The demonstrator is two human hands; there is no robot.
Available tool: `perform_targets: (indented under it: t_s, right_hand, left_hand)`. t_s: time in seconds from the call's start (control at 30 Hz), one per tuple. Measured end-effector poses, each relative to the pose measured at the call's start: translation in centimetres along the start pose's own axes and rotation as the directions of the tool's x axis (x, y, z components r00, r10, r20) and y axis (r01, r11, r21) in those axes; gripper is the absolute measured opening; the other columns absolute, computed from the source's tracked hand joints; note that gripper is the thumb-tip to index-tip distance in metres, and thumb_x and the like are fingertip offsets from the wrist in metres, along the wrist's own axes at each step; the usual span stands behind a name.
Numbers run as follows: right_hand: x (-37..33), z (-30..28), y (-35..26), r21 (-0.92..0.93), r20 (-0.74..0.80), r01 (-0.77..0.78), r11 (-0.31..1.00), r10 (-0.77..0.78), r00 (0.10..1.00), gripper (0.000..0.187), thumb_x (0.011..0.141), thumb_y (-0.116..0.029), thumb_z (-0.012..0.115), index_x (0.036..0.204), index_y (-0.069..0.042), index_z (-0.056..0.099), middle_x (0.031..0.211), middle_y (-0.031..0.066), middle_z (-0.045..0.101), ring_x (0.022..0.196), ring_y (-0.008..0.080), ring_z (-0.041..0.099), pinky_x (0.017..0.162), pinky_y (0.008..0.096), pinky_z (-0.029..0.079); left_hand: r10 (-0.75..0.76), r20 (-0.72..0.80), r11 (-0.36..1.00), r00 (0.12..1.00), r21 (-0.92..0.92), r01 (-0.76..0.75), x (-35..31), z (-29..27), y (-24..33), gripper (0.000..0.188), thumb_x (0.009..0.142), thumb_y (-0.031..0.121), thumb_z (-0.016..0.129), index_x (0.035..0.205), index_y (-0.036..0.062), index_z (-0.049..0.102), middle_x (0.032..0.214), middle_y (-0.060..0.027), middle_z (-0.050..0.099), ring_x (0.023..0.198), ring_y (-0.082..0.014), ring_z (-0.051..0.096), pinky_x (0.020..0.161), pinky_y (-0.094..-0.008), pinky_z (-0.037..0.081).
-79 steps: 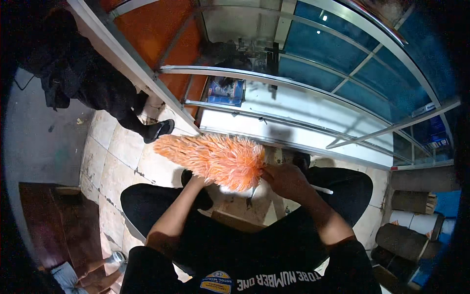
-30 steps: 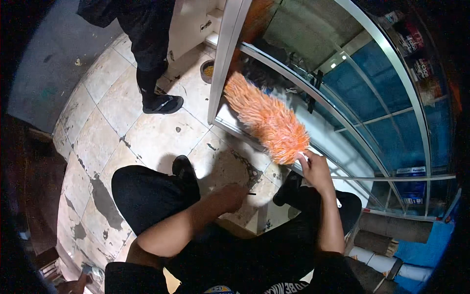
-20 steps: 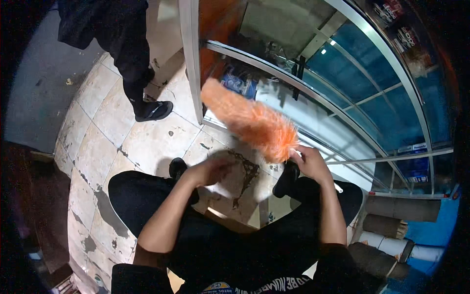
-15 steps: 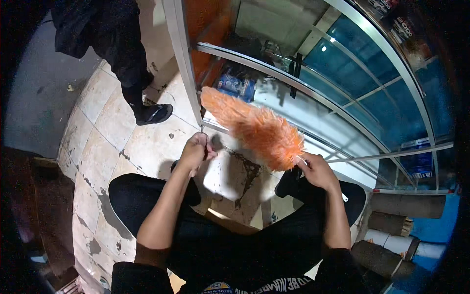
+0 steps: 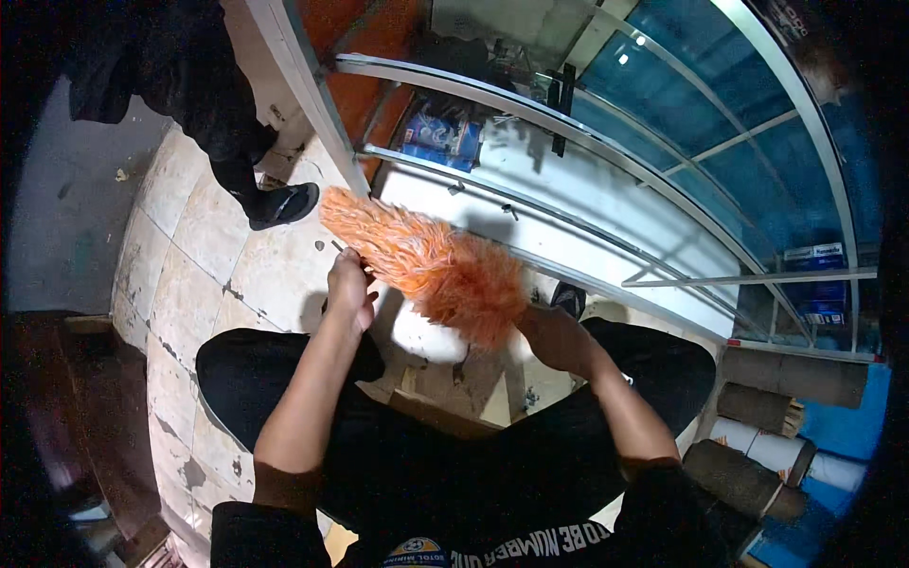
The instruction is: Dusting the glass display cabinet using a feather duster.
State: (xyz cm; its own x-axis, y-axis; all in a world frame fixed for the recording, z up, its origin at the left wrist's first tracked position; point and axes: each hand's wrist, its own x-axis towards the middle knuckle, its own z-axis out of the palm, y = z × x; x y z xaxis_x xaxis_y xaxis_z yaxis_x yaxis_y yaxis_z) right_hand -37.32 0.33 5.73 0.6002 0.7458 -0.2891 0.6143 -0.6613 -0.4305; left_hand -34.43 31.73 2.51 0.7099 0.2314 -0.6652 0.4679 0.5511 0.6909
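An orange fluffy duster [image 5: 426,265] stretches across the middle, tilted, with its far tip to the upper left. My right hand [image 5: 561,341] is closed round its near end; the handle is hidden in my grip. Just below the duster's left part is my left hand [image 5: 350,292], its fingers curled together. A short thin dark piece shows at its fingertips, too small to name. In front of the duster stands a glass display cabinet [image 5: 445,90] with metal framing and a white bottom panel.
Blue packs [image 5: 440,137] lie inside the cabinet, with more blue boxes [image 5: 816,284] at its right end. Another person's leg and sandal [image 5: 284,205] stand at the upper left on the cracked tile floor [image 5: 194,256]. Several rolls [image 5: 748,407] are stacked at the right.
The duster and my right hand have moved left and slightly down, bringing the duster close above my left hand. My left hand has shifted a little left and down. The view has shifted slightly.
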Motion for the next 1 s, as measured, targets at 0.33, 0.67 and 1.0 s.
perform_targets:
  t_s: [0.33, 0.67, 1.0]
  right_hand:
    - [1.6, 2.5, -1.0, 0.143, 0.087, -0.151, 0.978, 0.140, 0.986, 0.027, 0.087, -0.005, 0.040, 0.112, -0.002, 0.049, 0.103, 0.0227, 0.053, 0.088, 0.0342, 0.054, 0.066, 0.0413, 0.045]
    - [2.5, 1.9, -2.5, 0.122, 0.075, -0.109, 0.987, 0.101, 0.992, 0.024, 0.082, -0.005, 0.047, 0.104, -0.003, 0.054, 0.090, 0.0190, 0.060, 0.077, 0.0345, 0.059, 0.062, 0.0446, 0.046]
    - [3.1, 4.1, -2.0, -0.127, 0.590, -0.150, 0.981, 0.196, 0.783, 0.018, 0.080, -0.012, 0.048, 0.084, -0.002, 0.062, 0.082, 0.0137, 0.063, 0.078, 0.0290, 0.062, 0.064, 0.0397, 0.051]
  left_hand:
    - [0.051, 0.048, 0.979, 0.998, -0.200, -0.041, -1.0, 2.1, 1.4, 0.032, 0.097, 0.025, 0.026, 0.101, 0.0006, 0.045, 0.098, -0.0118, 0.057, 0.081, -0.0197, 0.059, 0.071, -0.0358, 0.051]
    - [0.359, 0.083, 0.920, 0.930, 0.139, -0.367, 0.3, 0.9, 1.3, 0.024, 0.097, 0.021, 0.030, 0.096, 0.0017, 0.044, 0.081, -0.0155, 0.059, 0.069, -0.0194, 0.059, 0.063, -0.0287, 0.049]
    - [0.037, 0.674, 0.127, 0.738, 0.729, -0.672, 0.5, -0.8, -0.5, 0.013, 0.090, 0.013, 0.046, 0.088, 0.0006, 0.049, 0.074, -0.0152, 0.056, 0.067, -0.0259, 0.055, 0.063, -0.0346, 0.044]
